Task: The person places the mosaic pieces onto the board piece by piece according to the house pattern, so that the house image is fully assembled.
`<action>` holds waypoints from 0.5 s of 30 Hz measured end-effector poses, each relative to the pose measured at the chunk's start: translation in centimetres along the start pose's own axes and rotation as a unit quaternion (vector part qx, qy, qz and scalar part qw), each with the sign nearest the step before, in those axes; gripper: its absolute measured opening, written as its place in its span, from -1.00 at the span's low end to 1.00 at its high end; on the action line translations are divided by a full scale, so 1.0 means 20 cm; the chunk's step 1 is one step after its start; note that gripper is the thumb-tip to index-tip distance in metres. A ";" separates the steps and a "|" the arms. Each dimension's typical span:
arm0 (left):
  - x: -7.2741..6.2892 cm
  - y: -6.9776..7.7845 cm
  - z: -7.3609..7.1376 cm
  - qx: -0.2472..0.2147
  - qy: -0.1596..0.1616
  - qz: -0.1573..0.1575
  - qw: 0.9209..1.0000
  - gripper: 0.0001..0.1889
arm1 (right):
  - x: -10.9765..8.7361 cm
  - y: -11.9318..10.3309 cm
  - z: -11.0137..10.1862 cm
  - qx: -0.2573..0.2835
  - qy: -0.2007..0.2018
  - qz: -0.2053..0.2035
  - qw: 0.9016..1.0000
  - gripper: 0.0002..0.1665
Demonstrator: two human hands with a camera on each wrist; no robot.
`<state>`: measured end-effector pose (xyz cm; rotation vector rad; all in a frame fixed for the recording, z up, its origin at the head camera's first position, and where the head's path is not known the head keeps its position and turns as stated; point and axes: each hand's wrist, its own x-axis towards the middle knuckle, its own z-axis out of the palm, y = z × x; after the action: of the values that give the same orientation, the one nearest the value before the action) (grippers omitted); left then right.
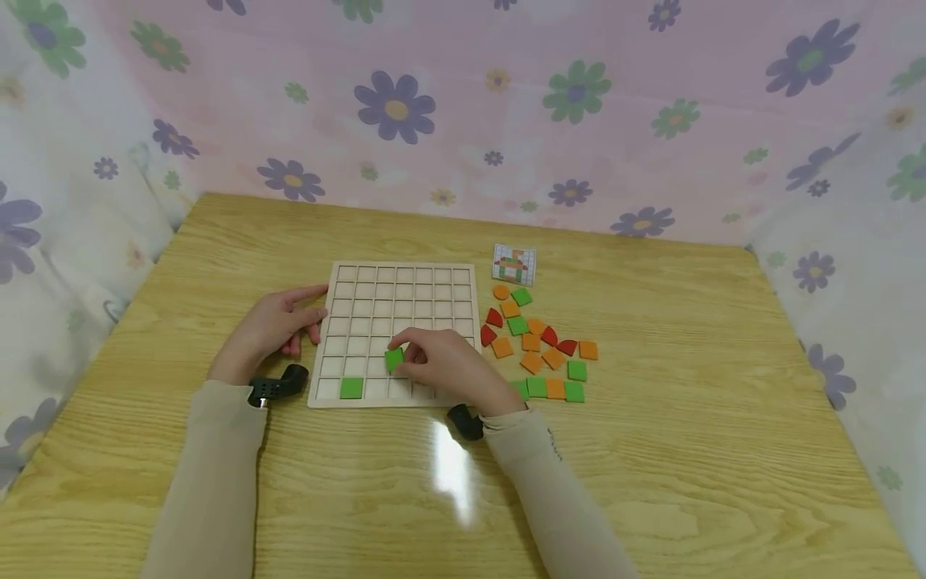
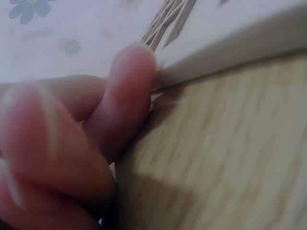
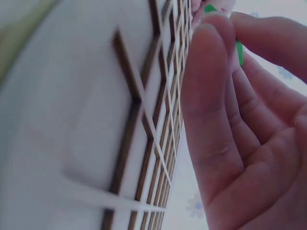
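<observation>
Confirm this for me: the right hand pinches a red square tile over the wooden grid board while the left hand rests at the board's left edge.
Wrong colour. The right hand pinches a green square tile, not a red one, as the head view shows. The rest holds: it is over the wooden grid board, and the left hand rests at the board's left edge.

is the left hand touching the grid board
Touching. In the left wrist view a fingertip presses against the edge of the grid board; the head view shows the left hand lying at the board's left side.
</observation>
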<state>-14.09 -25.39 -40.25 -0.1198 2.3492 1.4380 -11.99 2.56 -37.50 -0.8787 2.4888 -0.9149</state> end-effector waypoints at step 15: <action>0.00 -0.01 0.01 0.008 0.005 0.004 1.000 -0.39 | 0.08 -0.08 0.11 0.005 0.018 0.007 1.000 -0.74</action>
<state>-14.05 -25.31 -40.42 -0.1135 2.3710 1.4261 -11.28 -0.53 -38.21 -0.8471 2.5158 -0.9457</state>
